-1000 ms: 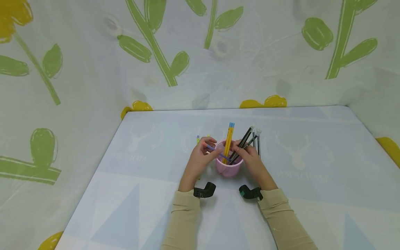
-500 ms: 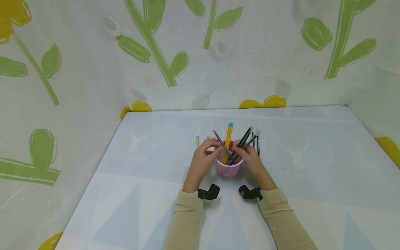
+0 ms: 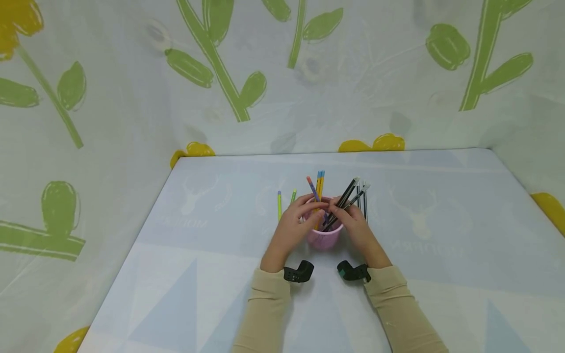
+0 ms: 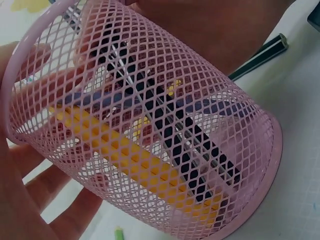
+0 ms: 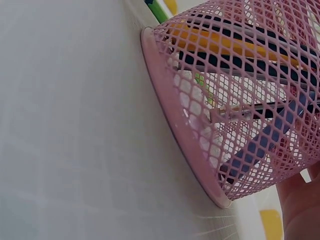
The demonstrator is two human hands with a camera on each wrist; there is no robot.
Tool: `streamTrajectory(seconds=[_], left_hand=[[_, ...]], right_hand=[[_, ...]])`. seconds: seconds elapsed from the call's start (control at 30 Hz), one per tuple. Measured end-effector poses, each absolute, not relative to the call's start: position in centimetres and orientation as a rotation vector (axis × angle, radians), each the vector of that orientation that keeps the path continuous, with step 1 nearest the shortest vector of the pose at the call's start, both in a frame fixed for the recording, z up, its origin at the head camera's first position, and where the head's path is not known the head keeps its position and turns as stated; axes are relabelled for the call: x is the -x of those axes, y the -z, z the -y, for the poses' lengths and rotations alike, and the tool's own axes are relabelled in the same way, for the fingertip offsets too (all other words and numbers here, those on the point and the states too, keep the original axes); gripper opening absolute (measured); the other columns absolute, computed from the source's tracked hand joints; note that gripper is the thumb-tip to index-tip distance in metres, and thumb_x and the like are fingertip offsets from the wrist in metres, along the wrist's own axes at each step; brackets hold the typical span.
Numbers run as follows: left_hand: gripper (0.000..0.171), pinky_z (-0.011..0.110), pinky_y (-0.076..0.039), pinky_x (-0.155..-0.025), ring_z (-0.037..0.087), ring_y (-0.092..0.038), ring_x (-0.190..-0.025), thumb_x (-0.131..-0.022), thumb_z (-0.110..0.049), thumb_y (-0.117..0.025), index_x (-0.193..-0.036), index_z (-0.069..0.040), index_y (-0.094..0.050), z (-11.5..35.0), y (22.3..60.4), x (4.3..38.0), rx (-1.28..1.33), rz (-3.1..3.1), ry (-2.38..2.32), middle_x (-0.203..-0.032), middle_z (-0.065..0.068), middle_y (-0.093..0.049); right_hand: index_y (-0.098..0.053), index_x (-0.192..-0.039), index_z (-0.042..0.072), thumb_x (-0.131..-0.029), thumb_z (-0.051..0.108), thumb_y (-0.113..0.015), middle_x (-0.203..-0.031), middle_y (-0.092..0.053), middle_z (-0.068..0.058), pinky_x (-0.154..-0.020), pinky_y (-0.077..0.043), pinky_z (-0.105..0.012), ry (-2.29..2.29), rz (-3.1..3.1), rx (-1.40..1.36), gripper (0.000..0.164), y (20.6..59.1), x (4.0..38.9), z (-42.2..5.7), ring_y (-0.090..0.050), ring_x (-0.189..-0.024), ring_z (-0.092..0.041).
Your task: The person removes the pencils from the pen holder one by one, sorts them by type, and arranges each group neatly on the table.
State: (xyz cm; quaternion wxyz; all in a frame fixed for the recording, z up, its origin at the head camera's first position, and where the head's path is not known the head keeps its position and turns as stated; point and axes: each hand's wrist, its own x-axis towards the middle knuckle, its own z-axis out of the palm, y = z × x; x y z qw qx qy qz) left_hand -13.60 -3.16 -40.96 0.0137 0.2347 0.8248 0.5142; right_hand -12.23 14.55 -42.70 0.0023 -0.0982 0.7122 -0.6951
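A pink mesh pencil cup (image 3: 324, 239) stands on the table between my hands, holding yellow pencils (image 3: 321, 181) with blue ends, several black-and-silver striped pencils (image 3: 350, 189) and a purple pencil (image 3: 311, 185) with an orange tip. My left hand (image 3: 289, 230) reaches over the cup's left side. Its thumb and forefinger extend across the mouth beside the yellow and purple pencils, and in the left wrist view its other fingers (image 4: 47, 190) spread outside the mesh. My right hand (image 3: 353, 225) grips the cup at its right rim, its thumb close by the black pencils; its fingertips are partly hidden.
Green and yellow-green pencils (image 3: 279, 203) lie on the table left of the cup, partly behind my left hand. More black striped pencils (image 3: 365, 202) lie behind my right hand. The pale patterned table (image 3: 198, 294) meets a leaf-printed backdrop (image 3: 273, 122) at its far edge.
My left hand has moved right over the cup, and the purple pencil has swung from nearly flat to steep inside it. The yellow pencils now lean less to the right. My right hand stays in place.
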Motion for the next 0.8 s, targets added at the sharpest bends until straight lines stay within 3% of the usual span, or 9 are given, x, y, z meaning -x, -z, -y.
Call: streamTrajectory(seconds=[0.17,0.37,0.47,0.7,0.8], left_hand=[[0.037,0.040,-0.033,-0.096,0.011,-0.034,-0.123,-0.088,-0.046,-0.047,-0.114,-0.023,-0.062,3.0,40.8,13.7,-0.802,-2.615,-1.527,-0.133,-0.006,-0.041],[0.039,0.037,-0.034,-0.096,0.011,-0.033,-0.122,-0.089,-0.042,-0.048,-0.120,-0.020,-0.058,3.0,40.6,13.6,-0.911,-2.646,-1.495,-0.134,-0.004,-0.039],[0.039,0.035,-0.036,-0.094,0.012,-0.035,-0.120,-0.090,-0.038,-0.049,-0.123,-0.019,-0.055,2.9,40.5,13.6,-0.941,-2.660,-1.455,-0.134,-0.002,-0.039],[0.037,0.028,-0.042,-0.081,0.012,-0.046,-0.096,-0.091,-0.031,-0.048,-0.127,-0.021,-0.051,2.9,40.3,13.6,-0.957,-2.644,-1.432,-0.134,-0.003,-0.038],[0.037,0.028,-0.042,-0.081,0.012,-0.047,-0.096,-0.091,-0.031,-0.048,-0.127,-0.021,-0.051,2.9,40.3,13.5,-0.947,-2.639,-1.432,-0.134,-0.003,-0.039]], right_hand=[[-0.049,-0.095,0.001,-0.094,0.015,-0.042,-0.124,-0.049,-0.016,-0.101,-0.023,-0.049,2.163,-2.258,0.274,0.016,41.8,11.9,-14.3,-0.040,-0.121,-0.025],[-0.054,-0.099,-0.001,-0.093,0.017,-0.045,-0.117,-0.055,-0.012,-0.099,-0.029,-0.039,2.191,-2.259,0.270,0.021,42.5,12.2,-14.4,-0.047,-0.113,-0.017],[-0.054,-0.102,-0.005,-0.094,0.010,-0.042,-0.113,-0.055,-0.011,-0.098,-0.030,-0.037,2.175,-2.279,0.288,0.020,41.6,11.7,-14.2,-0.046,-0.113,-0.015],[-0.053,-0.105,-0.006,-0.093,0.008,-0.042,-0.116,-0.053,-0.012,-0.101,-0.027,-0.040,2.174,-2.314,0.327,0.021,40.3,11.0,-13.8,-0.042,-0.118,-0.017],[-0.053,-0.105,-0.005,-0.093,0.008,-0.042,-0.119,-0.052,-0.015,-0.101,-0.026,-0.041,2.167,-2.325,0.319,0.021,40.2,10.9,-13.8,-0.041,-0.119,-0.019]])
